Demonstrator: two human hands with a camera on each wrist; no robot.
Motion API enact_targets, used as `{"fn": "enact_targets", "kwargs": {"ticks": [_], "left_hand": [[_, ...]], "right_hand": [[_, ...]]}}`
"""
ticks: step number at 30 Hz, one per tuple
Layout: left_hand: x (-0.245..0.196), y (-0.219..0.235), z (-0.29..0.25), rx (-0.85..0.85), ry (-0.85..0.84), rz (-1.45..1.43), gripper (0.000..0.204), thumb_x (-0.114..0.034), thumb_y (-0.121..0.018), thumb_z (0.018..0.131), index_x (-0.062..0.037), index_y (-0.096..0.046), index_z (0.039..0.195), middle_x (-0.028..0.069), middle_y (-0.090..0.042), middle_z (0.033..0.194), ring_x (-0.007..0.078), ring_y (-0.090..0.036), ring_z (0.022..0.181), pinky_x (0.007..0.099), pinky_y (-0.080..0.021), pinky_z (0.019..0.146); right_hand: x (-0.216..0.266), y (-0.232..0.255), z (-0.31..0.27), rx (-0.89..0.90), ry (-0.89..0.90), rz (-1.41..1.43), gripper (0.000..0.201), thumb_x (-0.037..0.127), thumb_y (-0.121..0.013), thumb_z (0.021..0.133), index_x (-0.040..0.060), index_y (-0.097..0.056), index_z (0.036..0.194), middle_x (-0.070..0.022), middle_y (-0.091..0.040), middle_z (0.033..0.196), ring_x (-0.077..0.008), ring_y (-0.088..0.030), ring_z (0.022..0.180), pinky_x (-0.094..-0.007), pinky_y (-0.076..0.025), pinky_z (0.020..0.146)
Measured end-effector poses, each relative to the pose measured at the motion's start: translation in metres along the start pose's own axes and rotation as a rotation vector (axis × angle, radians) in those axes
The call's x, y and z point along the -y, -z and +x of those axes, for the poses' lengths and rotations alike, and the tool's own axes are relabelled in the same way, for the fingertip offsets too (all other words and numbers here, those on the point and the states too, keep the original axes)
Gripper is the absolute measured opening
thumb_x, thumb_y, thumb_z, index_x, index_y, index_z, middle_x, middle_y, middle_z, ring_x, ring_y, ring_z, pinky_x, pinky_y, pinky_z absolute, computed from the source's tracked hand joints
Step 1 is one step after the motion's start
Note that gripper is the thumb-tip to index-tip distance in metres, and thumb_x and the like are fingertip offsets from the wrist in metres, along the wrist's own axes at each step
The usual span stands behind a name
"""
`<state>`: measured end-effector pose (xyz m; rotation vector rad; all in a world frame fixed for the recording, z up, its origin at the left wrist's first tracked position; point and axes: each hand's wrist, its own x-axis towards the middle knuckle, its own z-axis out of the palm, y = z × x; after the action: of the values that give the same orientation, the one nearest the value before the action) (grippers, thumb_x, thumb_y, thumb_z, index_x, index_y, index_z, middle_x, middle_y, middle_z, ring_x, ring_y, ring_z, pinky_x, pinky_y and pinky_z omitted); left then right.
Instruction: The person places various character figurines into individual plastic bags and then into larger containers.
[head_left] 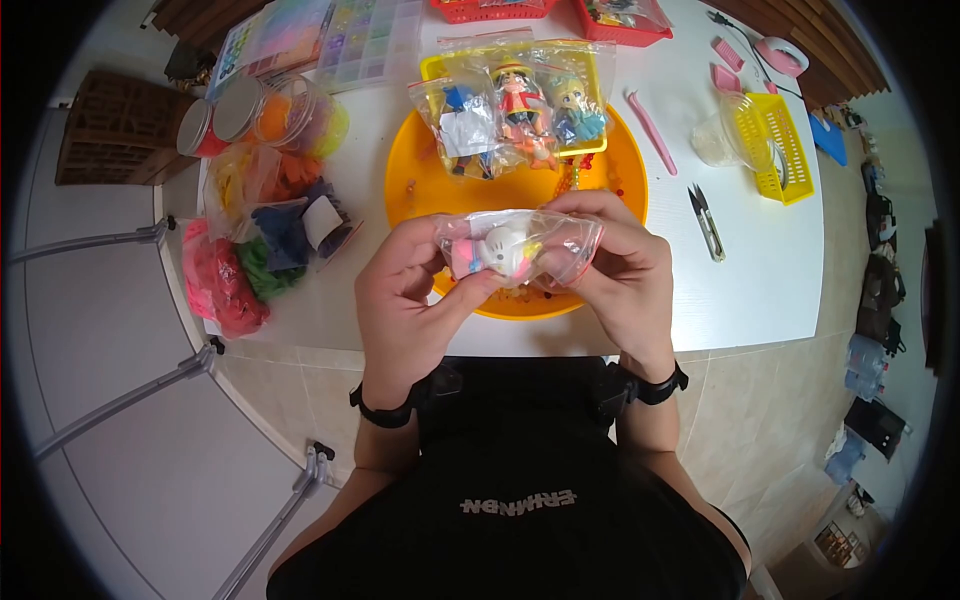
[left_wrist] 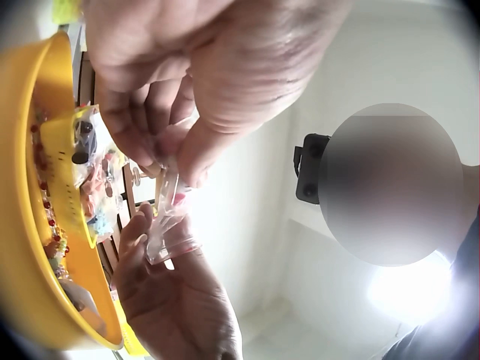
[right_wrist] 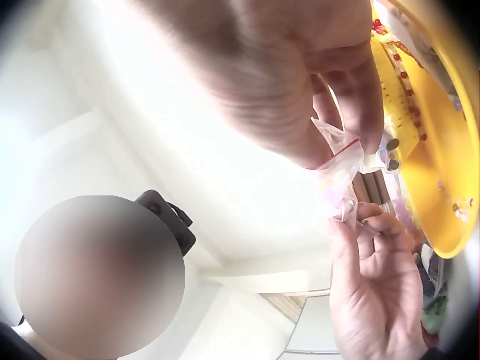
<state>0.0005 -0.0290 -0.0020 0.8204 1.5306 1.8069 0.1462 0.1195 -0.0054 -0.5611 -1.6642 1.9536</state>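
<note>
Between both hands is a small clear zip bag [head_left: 575, 262] with a red strip along its right end. Inside lies a little white figure [head_left: 506, 250] with pink, blue and yellow parts. My left hand [head_left: 408, 300] pinches the left side, thumb in front of the figure. At the strip end, my right hand [head_left: 632, 285] pinches the bag between thumb and fingers. The wrist views show the bag [right_wrist: 341, 169] stretched between the fingertips of both hands. The hands are over the front of a round orange tray [head_left: 405, 185].
A yellow basket [head_left: 433, 68] with bagged figurines [head_left: 517, 100] sits on the tray, among loose beads. Jars [head_left: 237, 108] and bagged coloured material [head_left: 275, 240] stand left. To the right lie pink tweezers [head_left: 652, 132], small snips [head_left: 707, 225], a clear cup [head_left: 715, 140] and another yellow basket [head_left: 790, 160].
</note>
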Motion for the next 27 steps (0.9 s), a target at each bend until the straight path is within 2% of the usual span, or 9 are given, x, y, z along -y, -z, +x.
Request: {"fn": "enact_targets", "kwargs": {"ticks": [6,10,12,16,18,24,27], "left_hand": [[-0.001,0.0,0.0,0.021,0.009,0.001,0.044,0.011,-0.075,0.086,0.0054,-0.057,0.126,0.0121,-0.072,0.111,0.0149,-0.069,0.102,0.0282,-0.056,0.088],[0.0,0.002,0.0,0.025,0.037,0.012,0.039,0.007,-0.072,0.09,0.0058,-0.057,0.126,0.0103,-0.072,0.109,0.0135,-0.068,0.101,0.0278,-0.055,0.088],[0.0,-0.003,0.001,-0.017,0.014,-0.038,0.031,0.002,-0.069,0.095,0.0054,-0.059,0.124,0.009,-0.072,0.107,0.0118,-0.067,0.099,0.0262,-0.055,0.086],[-0.002,0.004,0.0,-0.076,0.005,0.11,0.014,-0.009,-0.062,0.103,0.0038,-0.063,0.11,0.0049,-0.071,0.097,0.0062,-0.064,0.088,0.0213,-0.051,0.078],[-0.001,0.005,0.0,-0.096,0.001,0.142,0.016,-0.012,-0.059,0.106,0.0028,-0.064,0.103,0.0028,-0.07,0.091,0.0037,-0.062,0.082,0.0194,-0.049,0.074],[-0.002,0.001,0.0,-0.148,0.032,0.125,0.017,-0.013,-0.058,0.106,0.002,-0.063,0.099,0.0014,-0.067,0.085,0.0029,-0.059,0.078,0.019,-0.047,0.07],[0.006,0.009,-0.001,-0.166,-0.035,0.326,0.017,-0.013,-0.058,0.106,0.0019,-0.063,0.099,0.0023,-0.067,0.085,0.0037,-0.06,0.077,0.0193,-0.047,0.07]], "right_hand": [[-0.003,0.002,0.001,0.013,0.144,-0.186,0.021,0.0,-0.078,0.086,-0.0009,-0.076,0.107,-0.0104,-0.063,0.121,-0.019,-0.066,0.106,-0.0304,-0.055,0.089],[-0.002,0.002,0.0,-0.001,0.222,-0.313,0.02,0.001,-0.078,0.084,0.0,-0.077,0.104,-0.0103,-0.067,0.116,-0.0228,-0.066,0.106,-0.033,-0.054,0.09],[-0.004,0.002,-0.001,-0.013,0.228,-0.323,0.02,0.001,-0.078,0.084,0.0,-0.077,0.103,-0.0098,-0.067,0.115,-0.0222,-0.066,0.105,-0.032,-0.053,0.09],[-0.004,0.002,-0.002,-0.026,0.231,-0.34,0.019,0.001,-0.078,0.084,0.0,-0.077,0.102,-0.0092,-0.067,0.115,-0.0215,-0.066,0.104,-0.031,-0.053,0.089],[-0.007,0.002,-0.003,-0.032,0.222,-0.304,0.018,0.0,-0.078,0.084,-0.0002,-0.077,0.102,-0.0092,-0.067,0.115,-0.0216,-0.066,0.103,-0.031,-0.053,0.089],[-0.009,0.005,-0.003,-0.051,0.201,-0.247,0.013,0.0,-0.076,0.086,-0.001,-0.076,0.099,-0.0095,-0.067,0.116,-0.0191,-0.066,0.101,-0.0295,-0.054,0.086],[-0.009,0.009,-0.005,-0.081,0.228,-0.264,0.012,-0.002,-0.074,0.087,-0.0019,-0.075,0.099,-0.0107,-0.066,0.117,-0.0179,-0.067,0.1,-0.0288,-0.055,0.084]]}}
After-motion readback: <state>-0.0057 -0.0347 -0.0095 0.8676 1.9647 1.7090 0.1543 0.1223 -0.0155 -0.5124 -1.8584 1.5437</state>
